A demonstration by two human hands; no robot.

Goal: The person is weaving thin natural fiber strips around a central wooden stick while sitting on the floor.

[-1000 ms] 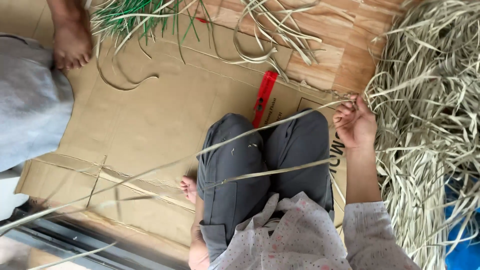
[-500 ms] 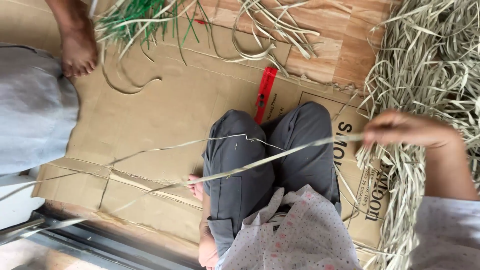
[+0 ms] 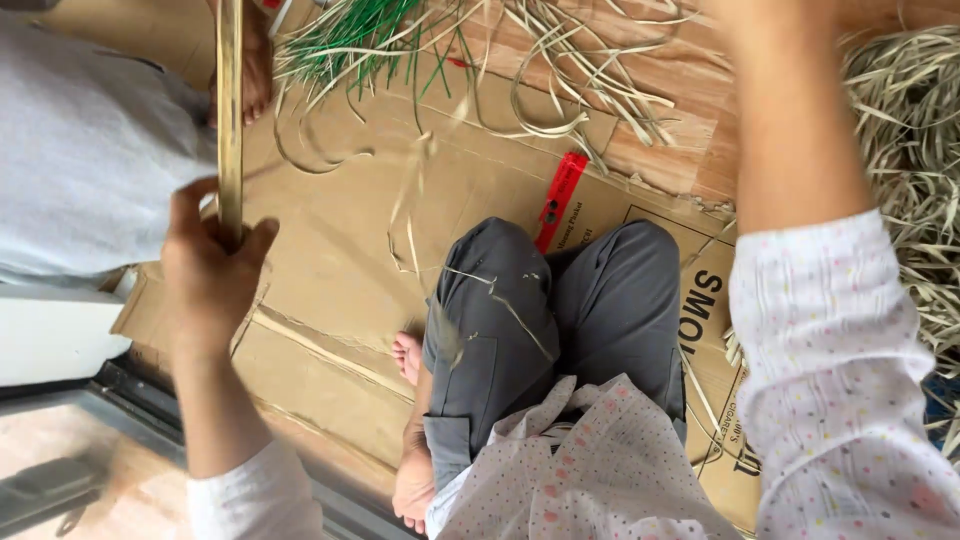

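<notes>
My left hand (image 3: 212, 268) is closed around a flat pale dried strip (image 3: 230, 110) that runs straight up from my fist to the top edge. My right forearm (image 3: 795, 130) in a dotted white sleeve is raised at the right, and its hand passes out of the top of the picture. Thin loose strips (image 3: 500, 295), blurred, trail across my grey-trousered knees (image 3: 560, 310). I sit cross-legged on flattened cardboard (image 3: 330, 220).
A large heap of pale dried strips (image 3: 920, 150) lies at the right. Green strips (image 3: 350, 40) and curled pale ones (image 3: 580, 70) lie at the top. Another person in grey cloth (image 3: 80, 150) sits at the left, foot (image 3: 256, 70) near my strip. A metal door track (image 3: 70, 480) runs along the bottom left.
My left hand has come into view holding a strip upright. My right arm swung up from the heap, its hand leaving the frame. The long strips across my lap went slack.
</notes>
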